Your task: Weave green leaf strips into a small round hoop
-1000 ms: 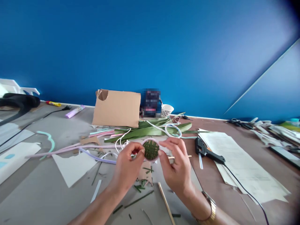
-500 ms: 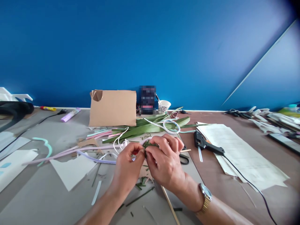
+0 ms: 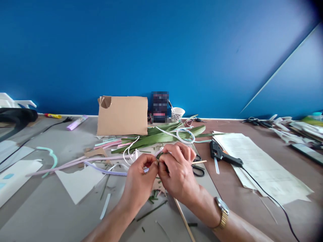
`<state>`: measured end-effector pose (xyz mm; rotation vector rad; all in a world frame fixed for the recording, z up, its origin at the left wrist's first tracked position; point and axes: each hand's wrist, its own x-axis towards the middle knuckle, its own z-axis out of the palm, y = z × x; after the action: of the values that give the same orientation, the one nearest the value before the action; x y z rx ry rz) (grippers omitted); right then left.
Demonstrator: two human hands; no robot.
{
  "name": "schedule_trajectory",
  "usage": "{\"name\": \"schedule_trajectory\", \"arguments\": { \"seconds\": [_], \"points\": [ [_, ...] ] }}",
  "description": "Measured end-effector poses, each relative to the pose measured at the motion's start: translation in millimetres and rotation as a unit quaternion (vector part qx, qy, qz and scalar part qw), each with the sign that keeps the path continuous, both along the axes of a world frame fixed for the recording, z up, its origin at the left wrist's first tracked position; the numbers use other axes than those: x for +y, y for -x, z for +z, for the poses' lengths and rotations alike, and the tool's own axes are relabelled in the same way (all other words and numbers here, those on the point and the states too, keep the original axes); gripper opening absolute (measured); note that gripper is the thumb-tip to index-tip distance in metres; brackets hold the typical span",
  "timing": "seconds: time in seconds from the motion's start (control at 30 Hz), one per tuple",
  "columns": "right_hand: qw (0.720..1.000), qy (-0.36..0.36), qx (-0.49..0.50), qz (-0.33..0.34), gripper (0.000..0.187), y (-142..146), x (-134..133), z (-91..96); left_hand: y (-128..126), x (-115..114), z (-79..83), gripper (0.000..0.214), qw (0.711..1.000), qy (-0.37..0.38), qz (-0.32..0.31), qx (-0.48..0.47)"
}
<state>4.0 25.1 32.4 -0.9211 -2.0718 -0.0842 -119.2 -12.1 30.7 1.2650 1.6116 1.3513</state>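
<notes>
My left hand [image 3: 141, 178] and my right hand [image 3: 180, 169] meet above the middle of the table. Thumb and fingers of both are pinched on a small dark green strip [image 3: 158, 156], which the fingers mostly hide. Behind them lie long green leaf strips [image 3: 143, 143] and a loop of white cord [image 3: 185, 136]. A lilac strip [image 3: 108, 172] runs close to my left hand. Black-handled scissors [image 3: 199, 170] lie partly hidden beside my right hand. Beneath my wrists are green scraps [image 3: 153, 196] and a thin wooden stick [image 3: 183, 218].
A black glue gun [image 3: 225, 157] rests on papers [image 3: 262, 164] at the right, its cord trailing forward. Cardboard [image 3: 122, 116] leans against the blue wall near a patterned cup [image 3: 177, 115]. White paper pieces [image 3: 77, 185] lie at the left.
Both hands keep their pinch on the green strip. The fingers of my right hand have shifted slightly, and a little more of the scissors shows. The whole view has moved slightly.
</notes>
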Motion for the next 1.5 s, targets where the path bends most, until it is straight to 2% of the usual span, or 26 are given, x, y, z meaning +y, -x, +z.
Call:
{"name": "schedule_trajectory", "arguments": {
  "seconds": [0.3,0.43,0.53,0.67,0.93,1.2,1.37,1.5],
  "points": [
    [0.999,0.006,0.041,0.006,0.018,2,0,2.9,-1,0,3.0,0.009,1.0,0.0,0.004,-0.01],
    [0.998,0.011,0.059,0.021,0.013,-5,-1,4.4,0,1,3.5,0.009,1.0,0.013,0.015,-0.014],
    [0.997,0.002,0.074,0.024,0.016,-9,-2,5.9,1,1,3.4,0.01,1.0,0.014,0.014,-0.017],
    [0.996,-0.021,0.075,0.034,0.012,-8,-3,5.8,3,1,3.0,0.01,0.999,0.013,0.012,-0.027],
    [0.997,0.001,0.073,0.04,0.013,-1,-3,1.4,3,2,0.2,0.01,0.998,0.02,0.014,-0.052],
    [0.997,0.01,0.071,0.02,0.015,2,-2,1.2,3,-1,-0.6,0.009,1.0,0.006,0.017,0.005],
    [0.996,0.02,0.082,0.01,0.015,2,-2,3.0,2,-5,1.5,0.008,0.997,-0.046,0.011,0.068],
    [0.995,0.021,0.098,-0.001,0.013,1,-1,4.2,1,-4,0.7,0.01,0.993,-0.082,0.013,0.084]
  ]
}}
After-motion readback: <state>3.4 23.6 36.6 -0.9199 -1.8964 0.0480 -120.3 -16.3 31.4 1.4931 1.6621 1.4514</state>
